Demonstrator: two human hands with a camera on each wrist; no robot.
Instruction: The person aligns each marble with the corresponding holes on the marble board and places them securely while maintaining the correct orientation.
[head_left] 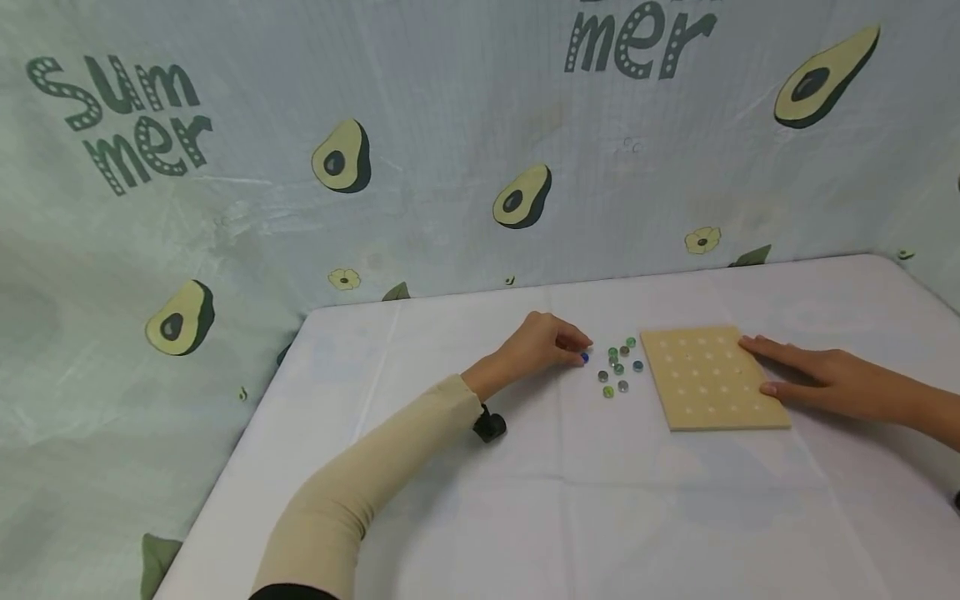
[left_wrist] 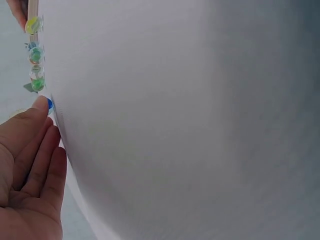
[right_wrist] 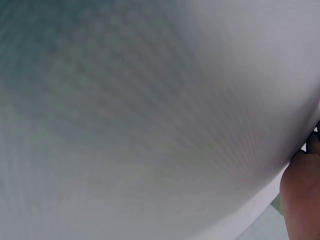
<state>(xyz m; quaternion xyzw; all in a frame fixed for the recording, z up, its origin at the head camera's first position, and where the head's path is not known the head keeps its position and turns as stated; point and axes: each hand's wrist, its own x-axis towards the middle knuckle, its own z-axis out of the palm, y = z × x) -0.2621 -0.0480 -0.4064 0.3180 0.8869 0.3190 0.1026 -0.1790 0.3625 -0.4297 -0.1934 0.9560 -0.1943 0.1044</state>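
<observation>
Between thumb and fingertips, my left hand (head_left: 546, 340) pinches a blue glass marble (head_left: 584, 357) low over the white table. The left wrist view has the same blue marble (left_wrist: 50, 104) at the thumb tip, partly covered by it. Several loose glass marbles (head_left: 618, 369), mostly green and clear, lie just right of that hand. Beyond them is a square, pale yellow board (head_left: 701, 408) with rows of small round hollows. My right hand (head_left: 832, 379) rests its extended fingers and thumb on the board's right edge. In the right wrist view only part of the right hand (right_wrist: 302, 195) shows.
A white cloth covers the table (head_left: 480, 517). Behind it hangs a pale curtain (head_left: 435, 100) printed with avocados and lettering. A black wrist camera (head_left: 490, 425) sits under my left wrist, close above the cloth.
</observation>
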